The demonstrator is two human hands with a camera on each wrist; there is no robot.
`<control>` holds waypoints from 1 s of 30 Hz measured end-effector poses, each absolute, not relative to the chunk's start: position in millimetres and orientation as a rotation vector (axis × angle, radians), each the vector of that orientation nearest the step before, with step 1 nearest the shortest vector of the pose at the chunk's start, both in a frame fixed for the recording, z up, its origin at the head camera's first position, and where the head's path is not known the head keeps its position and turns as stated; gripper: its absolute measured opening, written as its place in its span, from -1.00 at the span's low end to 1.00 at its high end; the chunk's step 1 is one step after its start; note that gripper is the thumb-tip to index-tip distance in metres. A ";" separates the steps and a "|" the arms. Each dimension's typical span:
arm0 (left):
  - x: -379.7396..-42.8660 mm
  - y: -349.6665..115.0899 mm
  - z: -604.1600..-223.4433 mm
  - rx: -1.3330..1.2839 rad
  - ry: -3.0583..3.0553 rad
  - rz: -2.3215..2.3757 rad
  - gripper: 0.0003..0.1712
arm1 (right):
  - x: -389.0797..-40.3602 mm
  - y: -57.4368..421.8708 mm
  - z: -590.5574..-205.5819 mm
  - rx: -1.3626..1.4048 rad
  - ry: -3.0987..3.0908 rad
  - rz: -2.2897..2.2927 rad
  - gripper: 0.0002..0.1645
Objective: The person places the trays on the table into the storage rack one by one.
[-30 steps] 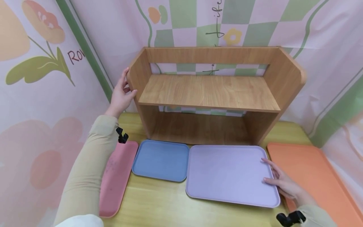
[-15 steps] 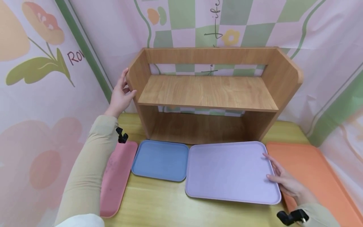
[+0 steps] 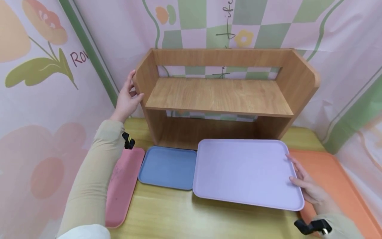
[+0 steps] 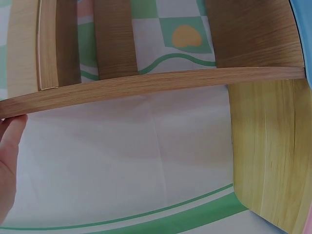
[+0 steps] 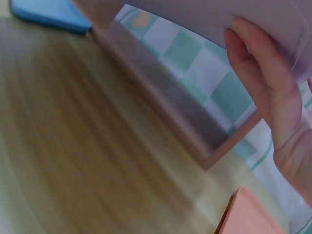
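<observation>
A pale purple tray (image 3: 247, 172) is raised off the table at its right end, in front of a two-tier wooden desk shelf (image 3: 219, 96). My right hand (image 3: 308, 186) grips its right edge, thumb on top; the right wrist view shows fingers (image 5: 263, 58) against the underside. My left hand (image 3: 125, 101) rests against the outer side of the shelf's left panel. In the left wrist view a fingertip (image 4: 20, 119) touches that panel, with the rest of the hand cut off.
A blue tray (image 3: 167, 167) lies before the shelf, partly overlapped in view by the purple tray. A pink tray (image 3: 123, 189) is at the left under my forearm, and an orange tray (image 3: 331, 179) at the right. Patterned cloth (image 3: 191, 20) hangs behind.
The purple tray has risen from the table and shifted slightly right, and a shadow now shows beneath it. My right hand has moved up and right with it. The left hand stays in place.
</observation>
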State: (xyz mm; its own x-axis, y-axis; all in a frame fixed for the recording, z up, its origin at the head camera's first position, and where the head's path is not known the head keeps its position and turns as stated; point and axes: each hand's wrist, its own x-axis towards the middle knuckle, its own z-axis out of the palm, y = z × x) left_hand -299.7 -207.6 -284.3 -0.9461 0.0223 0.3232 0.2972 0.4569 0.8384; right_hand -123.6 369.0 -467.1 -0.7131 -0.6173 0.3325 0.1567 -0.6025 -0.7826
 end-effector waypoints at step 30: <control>-296.7 -212.5 -280.6 -0.257 -2.434 -1.492 -0.03 | -162.3 279.7 -365.0 -0.773 0.885 -2.754 -0.36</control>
State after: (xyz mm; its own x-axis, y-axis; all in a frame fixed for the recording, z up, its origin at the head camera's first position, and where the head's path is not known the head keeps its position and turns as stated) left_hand -296.7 -212.5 -280.6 -0.9464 0.0079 0.3229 0.2913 0.4527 0.8427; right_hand -162.3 279.7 -365.0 -0.8566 -0.2868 0.4289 -0.0166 -0.8155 -0.5785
